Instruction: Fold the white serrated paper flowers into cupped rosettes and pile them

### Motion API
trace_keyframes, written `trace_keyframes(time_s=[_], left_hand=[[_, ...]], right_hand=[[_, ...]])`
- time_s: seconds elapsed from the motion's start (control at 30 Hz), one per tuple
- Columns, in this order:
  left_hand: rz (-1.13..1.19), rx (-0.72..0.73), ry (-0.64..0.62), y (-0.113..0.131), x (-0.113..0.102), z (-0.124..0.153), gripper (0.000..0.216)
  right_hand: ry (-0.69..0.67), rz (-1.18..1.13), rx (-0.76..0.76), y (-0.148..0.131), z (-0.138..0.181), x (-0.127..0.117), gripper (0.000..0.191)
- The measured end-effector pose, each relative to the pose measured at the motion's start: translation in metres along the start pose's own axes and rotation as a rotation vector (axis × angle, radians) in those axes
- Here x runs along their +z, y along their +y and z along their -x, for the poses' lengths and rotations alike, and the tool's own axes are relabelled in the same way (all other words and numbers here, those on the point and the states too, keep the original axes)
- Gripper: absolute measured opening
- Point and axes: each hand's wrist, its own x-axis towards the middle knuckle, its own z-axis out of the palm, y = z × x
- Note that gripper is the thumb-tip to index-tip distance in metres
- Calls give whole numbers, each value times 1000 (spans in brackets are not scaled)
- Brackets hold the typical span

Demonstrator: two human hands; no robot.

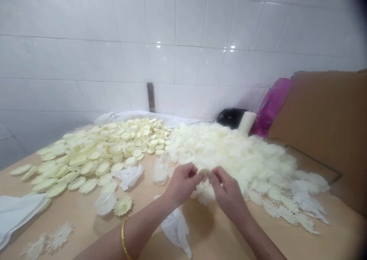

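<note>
My left hand [185,179] and my right hand [226,189] meet over the middle of the table, fingers pinched. Between their fingertips is a small pale yellow-green disc [204,172], partly covered by the fingers. Behind my hands lies a large heap of thin, cream, toothed flower-shaped pieces [218,145]. A crumpled white cloth [176,229] lies below my left wrist. To the left of that forearm are a yellowish toothed disc [123,206] and a clear shallow cup [105,203].
A heap of thicker pale yellow toothed discs [97,153] spreads over the left of the table [143,206]. At right stand a cardboard box [323,126], a magenta plastic bag [271,107], a white roll [247,122] and a black object [231,117]. A tiled wall [189,19] closes the back.
</note>
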Motion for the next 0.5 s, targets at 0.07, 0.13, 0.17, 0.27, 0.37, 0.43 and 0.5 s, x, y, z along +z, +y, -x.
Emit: trace_keyframes(time_s=[0.07,0.13,0.17,0.27,0.37,0.43,0.5], left_hand=[[74,16,-59,-5,-3,-3,22],[185,6,-130,-10,-10,-7,22],[258,-12,-165,-12,-13,-9,23],[478,-90,-232,-18,-19,-14,26],[485,-76,-176,-21,-19,-15,28],[288,47,20,-22,-18,-13,25],[-4,229,256,-22,-16,-10,19]], right_hand=[[-12,-103,45,2,-11,5,35],[-42,-298,98,5,-20,12,37],[-62,-418,125,4,-24,16,37],[-139,-746,199,-1,-32,25,37],[-207,-836,240,-6,-41,30,37],[-163,-687,215,-4,-46,32,38],[-90,-453,151,0,-49,34,39]])
